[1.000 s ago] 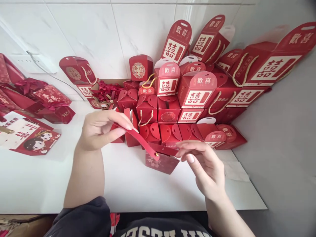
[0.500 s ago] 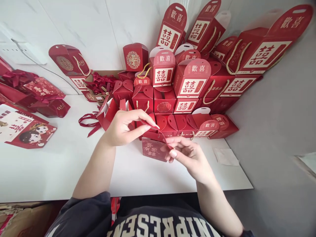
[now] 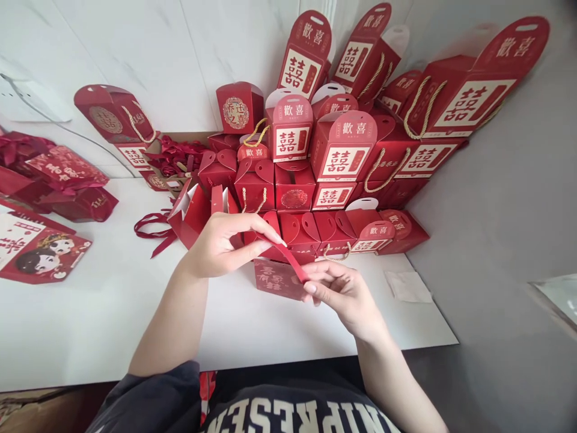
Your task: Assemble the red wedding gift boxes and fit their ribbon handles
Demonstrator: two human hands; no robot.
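A red ribbon (image 3: pixel 294 265) stretches slantwise between my two hands. My left hand (image 3: pixel 229 243) pinches its upper end between thumb and fingers. The lower end sits in the fingertips of my right hand (image 3: pixel 338 294). Behind and below the ribbon, a dark pink card-like piece or box side (image 3: pixel 276 280) with pale lettering shows on the white table (image 3: pixel 252 337); the ribbon and my right fingers hide part of it. An upright red gift bag (image 3: pixel 192 210) with a white inside stands just beyond my left hand.
Stacked red gift boxes (image 3: pixel 345 150) fill the back right against the wall. An open carton of red ribbons (image 3: pixel 180 153) stands behind the bag, and a loose ribbon (image 3: pixel 155 231) lies beside it. More boxes (image 3: pixel 49 249) are at the left. A white tissue (image 3: pixel 408 286) lies at right.
The ribbon has turned so its flat side shows between my hands, where its thin edge showed before. My grip is the same at both ends. The whole view has shifted slightly.
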